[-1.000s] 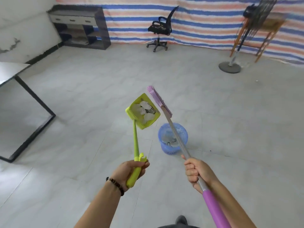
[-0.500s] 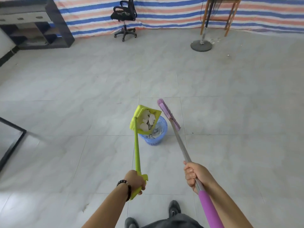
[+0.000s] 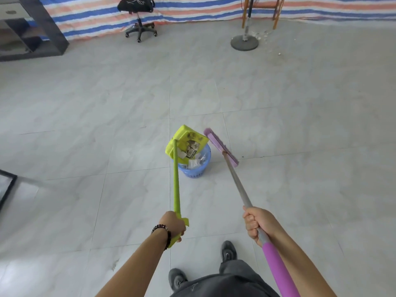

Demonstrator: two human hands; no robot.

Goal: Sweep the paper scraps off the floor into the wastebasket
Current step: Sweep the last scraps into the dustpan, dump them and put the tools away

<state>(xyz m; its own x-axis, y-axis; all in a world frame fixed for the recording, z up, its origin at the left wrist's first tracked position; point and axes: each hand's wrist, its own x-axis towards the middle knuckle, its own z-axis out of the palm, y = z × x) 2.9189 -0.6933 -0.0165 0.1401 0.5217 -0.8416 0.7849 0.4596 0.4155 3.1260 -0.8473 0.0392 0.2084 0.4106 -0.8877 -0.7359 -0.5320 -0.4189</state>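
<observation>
Dustpan (image 3: 192,135) of paper scraps (image 3: 189,151) over the wastebasket (image 3: 197,171), perhaps touching; broom (image 3: 219,147) beside.

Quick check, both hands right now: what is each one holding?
Left hand: grips the green dustpan handle.
Right hand: fingers wrapped round the broom handle.

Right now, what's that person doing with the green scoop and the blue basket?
A person is tidying up. The left hand grips the green dustpan by its long handle, tilted over the blue wastebasket, with paper scraps in both. The right hand holds the purple broom beside the basket.
</observation>
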